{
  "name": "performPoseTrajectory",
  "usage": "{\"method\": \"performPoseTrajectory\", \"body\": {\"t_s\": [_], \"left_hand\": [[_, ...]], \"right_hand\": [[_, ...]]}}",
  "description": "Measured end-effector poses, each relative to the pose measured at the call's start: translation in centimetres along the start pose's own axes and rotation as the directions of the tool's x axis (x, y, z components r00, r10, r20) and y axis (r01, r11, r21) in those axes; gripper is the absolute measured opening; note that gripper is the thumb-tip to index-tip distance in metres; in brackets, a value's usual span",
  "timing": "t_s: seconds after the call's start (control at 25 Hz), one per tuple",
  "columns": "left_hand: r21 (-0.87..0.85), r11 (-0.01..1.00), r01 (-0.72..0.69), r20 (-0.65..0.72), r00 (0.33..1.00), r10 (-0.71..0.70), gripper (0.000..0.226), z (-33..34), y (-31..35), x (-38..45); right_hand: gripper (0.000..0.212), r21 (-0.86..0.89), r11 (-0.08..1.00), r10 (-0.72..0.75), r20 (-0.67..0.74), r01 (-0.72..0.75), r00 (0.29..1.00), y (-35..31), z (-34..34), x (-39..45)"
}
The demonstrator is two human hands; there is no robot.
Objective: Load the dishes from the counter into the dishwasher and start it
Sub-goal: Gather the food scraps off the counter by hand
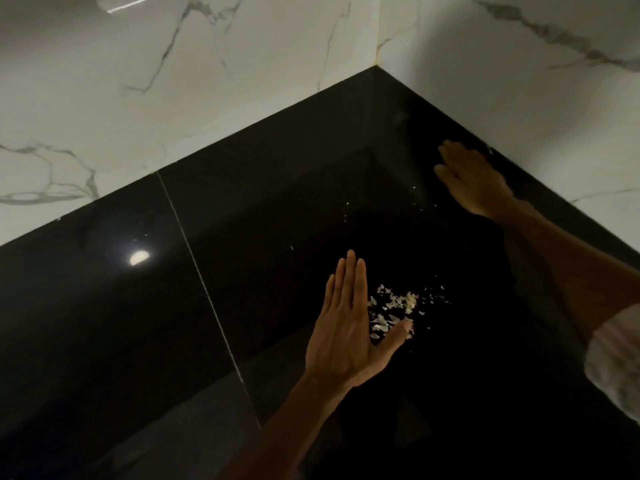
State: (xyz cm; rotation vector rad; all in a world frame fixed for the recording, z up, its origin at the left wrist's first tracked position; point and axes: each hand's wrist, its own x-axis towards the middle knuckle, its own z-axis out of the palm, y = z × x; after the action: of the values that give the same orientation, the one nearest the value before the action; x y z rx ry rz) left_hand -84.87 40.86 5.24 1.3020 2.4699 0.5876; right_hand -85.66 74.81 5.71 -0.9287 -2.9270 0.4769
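Observation:
A glossy black counter [263, 209] fills a corner between white marbled walls. A small heap of pale flaky crumbs [394, 310] lies on it. My left hand [346, 327] lies flat with straight fingers just left of the crumbs, its thumb spread out under the heap. My right hand [474, 181] stretches flat toward the right wall, fingers straight, slightly blurred. A few loose specks [348, 211] lie between the two hands. No dishes and no dishwasher are in view.
White marble-patterned walls [173, 98] meet at the corner at the back. A thin seam [204, 289] runs across the counter left of my left hand. A lamp's reflection [139, 258] shines on the counter at left.

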Motion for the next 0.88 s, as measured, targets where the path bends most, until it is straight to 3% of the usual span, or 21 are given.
{"method": "performPoseTrajectory", "body": {"t_s": [0.12, 0.16, 0.28, 0.36, 0.4, 0.48, 0.56, 0.64, 0.72, 0.88], "left_hand": [[-0.096, 0.993, 0.076, -0.095, 0.992, -0.085, 0.093, 0.0, -0.2, 1.1], [-0.165, 0.981, 0.103, -0.138, 0.982, -0.126, 0.089, -0.2, -0.5, 1.7], [-0.199, 0.973, 0.116, -0.234, 0.959, -0.162, 0.08, -2.3, -3.4, 4.3], [-0.106, 0.986, 0.125, -0.184, 0.972, -0.143, 0.079, -4.3, -7.2, 6.4], [-0.029, 0.991, 0.13, -0.104, 0.986, -0.132, 0.079, -5.2, -8.9, 7.5], [0.14, 0.988, 0.073, 0.064, 0.995, -0.082, 0.079, -5.7, -10.3, 9.7], [0.191, 0.979, -0.073, 0.157, 0.987, 0.043, 0.073, -4.7, -8.9, 11.6], [0.185, 0.951, -0.248, 0.199, 0.957, 0.211, 0.067, -3.0, -6.2, 12.2], [0.176, 0.914, -0.365, 0.218, 0.92, 0.325, 0.064, -1.3, -3.7, 11.8], [0.15, 0.899, -0.411, 0.24, 0.898, 0.37, 0.061, 0.9, -1.2, 7.5]], "right_hand": [[0.053, -0.036, 0.914, -0.401, 0.064, 0.403, 0.914, -5.2, 3.3, -1.6], [0.054, -0.025, 0.88, -0.469, 0.124, 0.475, 0.875, -6.2, 3.9, -3.4], [0.057, 0.083, 0.807, -0.583, 0.262, 0.584, 0.769, -7.4, 4.5, -11.3], [0.055, 0.193, 0.767, -0.637, 0.336, 0.612, 0.693, -7.5, 4.0, -17.2], [0.054, 0.313, 0.784, -0.62, 0.345, 0.537, 0.704, -7.1, 3.1, -19.4], [0.053, 0.471, 0.827, -0.462, 0.258, 0.307, 0.848, -4.9, 1.0, -21.0], [0.066, 0.338, 0.933, -0.165, 0.089, 0.126, 0.982, -0.3, -0.3, -19.7], [0.081, 0.09, 0.995, 0.045, 0.034, -0.048, 0.998, 3.3, -0.2, -17.5], [0.074, -0.115, 0.993, 0.003, 0.063, 0.004, 0.998, 3.0, 1.3, -16.4], [0.069, -0.06, 0.974, -0.206, 0.145, 0.217, 0.968, -3.5, 3.9, -18.2]]}}
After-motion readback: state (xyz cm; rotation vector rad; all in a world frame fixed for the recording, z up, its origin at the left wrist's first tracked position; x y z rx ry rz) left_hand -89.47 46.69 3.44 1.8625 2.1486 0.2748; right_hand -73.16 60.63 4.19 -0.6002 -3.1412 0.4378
